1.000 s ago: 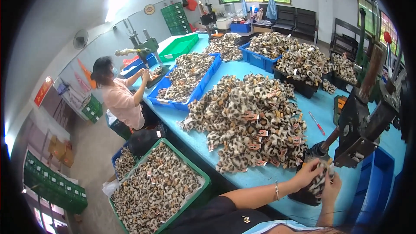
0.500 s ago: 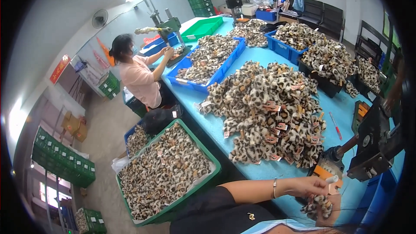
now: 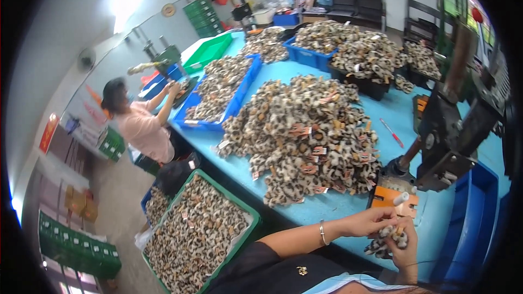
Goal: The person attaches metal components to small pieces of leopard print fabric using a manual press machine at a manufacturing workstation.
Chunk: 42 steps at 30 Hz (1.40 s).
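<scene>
Both of my hands are at the lower right, close together on a small leopard-spotted plush piece (image 3: 377,247). My left hand (image 3: 372,221), with a bangle on its wrist, is closed, its fingertips pinching the top of the piece. My right hand (image 3: 406,247) is closed around the other side of it, thumb on the front. Just beyond the hands is a hand press (image 3: 455,149) with an orange plate (image 3: 385,197) at its base. A white peg (image 3: 401,198) stands on that plate. A large heap of similar plush pieces (image 3: 305,136), some with tags, lies beyond on the blue table.
A red pen (image 3: 391,133) lies right of the heap. Blue bins (image 3: 466,223) sit at the right edge. A green crate (image 3: 251,228) full of plush pieces stands beside the table at left. Across the table a person in pink (image 3: 143,128) works at another press (image 3: 163,57).
My view has turned to the right, so the scene sits further left. My right hand has come up into clearer view, and both hands now meet on the plush piece.
</scene>
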{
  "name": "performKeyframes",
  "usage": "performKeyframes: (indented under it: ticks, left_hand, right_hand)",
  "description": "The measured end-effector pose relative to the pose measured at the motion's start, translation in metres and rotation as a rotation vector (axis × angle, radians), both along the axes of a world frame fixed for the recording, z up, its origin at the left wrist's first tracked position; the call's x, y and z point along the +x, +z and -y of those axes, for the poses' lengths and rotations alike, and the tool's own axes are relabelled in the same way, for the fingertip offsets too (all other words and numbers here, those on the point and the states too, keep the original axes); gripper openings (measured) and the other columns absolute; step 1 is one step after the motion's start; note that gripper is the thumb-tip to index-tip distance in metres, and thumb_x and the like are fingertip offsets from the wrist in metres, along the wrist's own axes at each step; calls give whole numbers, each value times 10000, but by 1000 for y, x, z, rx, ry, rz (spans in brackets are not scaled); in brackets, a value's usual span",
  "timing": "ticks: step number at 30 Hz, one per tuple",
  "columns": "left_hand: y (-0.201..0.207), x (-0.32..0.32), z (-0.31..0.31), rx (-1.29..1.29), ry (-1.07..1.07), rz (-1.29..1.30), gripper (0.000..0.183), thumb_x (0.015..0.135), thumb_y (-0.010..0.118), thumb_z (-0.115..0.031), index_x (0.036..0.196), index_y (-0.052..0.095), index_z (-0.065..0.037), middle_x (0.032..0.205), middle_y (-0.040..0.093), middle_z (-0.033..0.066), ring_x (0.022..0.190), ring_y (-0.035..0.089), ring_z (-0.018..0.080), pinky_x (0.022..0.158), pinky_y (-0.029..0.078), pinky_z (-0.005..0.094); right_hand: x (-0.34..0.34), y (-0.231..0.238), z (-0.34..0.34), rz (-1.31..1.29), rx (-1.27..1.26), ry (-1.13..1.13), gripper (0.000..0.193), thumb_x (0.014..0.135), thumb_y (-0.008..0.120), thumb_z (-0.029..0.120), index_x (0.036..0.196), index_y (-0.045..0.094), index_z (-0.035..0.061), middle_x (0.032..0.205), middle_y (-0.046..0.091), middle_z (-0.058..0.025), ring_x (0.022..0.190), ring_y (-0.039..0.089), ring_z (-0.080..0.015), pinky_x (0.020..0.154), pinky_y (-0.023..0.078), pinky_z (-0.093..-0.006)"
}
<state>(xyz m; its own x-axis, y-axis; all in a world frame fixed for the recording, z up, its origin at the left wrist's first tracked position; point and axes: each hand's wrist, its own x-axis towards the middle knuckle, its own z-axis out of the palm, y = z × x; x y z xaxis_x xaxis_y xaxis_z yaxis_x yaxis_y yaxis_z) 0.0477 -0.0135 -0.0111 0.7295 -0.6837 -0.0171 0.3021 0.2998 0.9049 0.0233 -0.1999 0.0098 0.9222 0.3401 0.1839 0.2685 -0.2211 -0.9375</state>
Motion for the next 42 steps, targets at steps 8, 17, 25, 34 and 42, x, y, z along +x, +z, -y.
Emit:
performKeyframes:
  ticks: [8, 17, 25, 34, 42]
  left_hand:
    - [-19, 0, 7, -41, 64, 223, 164, 992, 460, -209, 933, 481, -57, 844, 459, -35, 786, 408, 36, 699, 368, 202]
    - [-16, -1, 27, 261, 534, 453, 123, 982, 443, -119, 921, 459, -13, 859, 498, 43, 813, 462, 111, 769, 400, 245]
    - [-14, 7, 35, 270, 561, 374, 114, 982, 446, -104, 914, 469, -15, 809, 515, 28, 763, 469, 94, 705, 419, 232]
    - [-11, 26, 30, -33, 378, 99, 263, 867, 601, 12, 1087, 480, -64, 990, 553, 5, 909, 542, 73, 750, 478, 218]
    - [-23, 41, 44, 90, 714, -31, 79, 924, 550, -58, 999, 560, -35, 831, 602, -13, 673, 563, 33, 559, 489, 180]
  right_hand:
    - [1, 1, 4, 18, 4, 69, 274, 673, 765, 55, 839, 548, 37, 856, 506, -53, 802, 493, -201, 729, 406, -294]
    - [0, -6, -8, -261, 137, -3, 306, 657, 764, 33, 909, 594, -2, 895, 535, -46, 830, 515, -156, 753, 421, -276]
    - [0, -20, 1, 31, 71, -225, 286, 676, 698, -16, 947, 613, 15, 907, 587, -95, 840, 569, -259, 761, 440, -327]
    - [45, -21, 14, 288, -248, -344, 239, 672, 706, 97, 876, 592, 46, 757, 607, -139, 704, 584, -356, 615, 442, -428]
    - [74, -6, 9, 4, -433, -310, 347, 745, 744, 182, 984, 609, -31, 801, 656, -160, 739, 649, -268, 659, 500, -340]
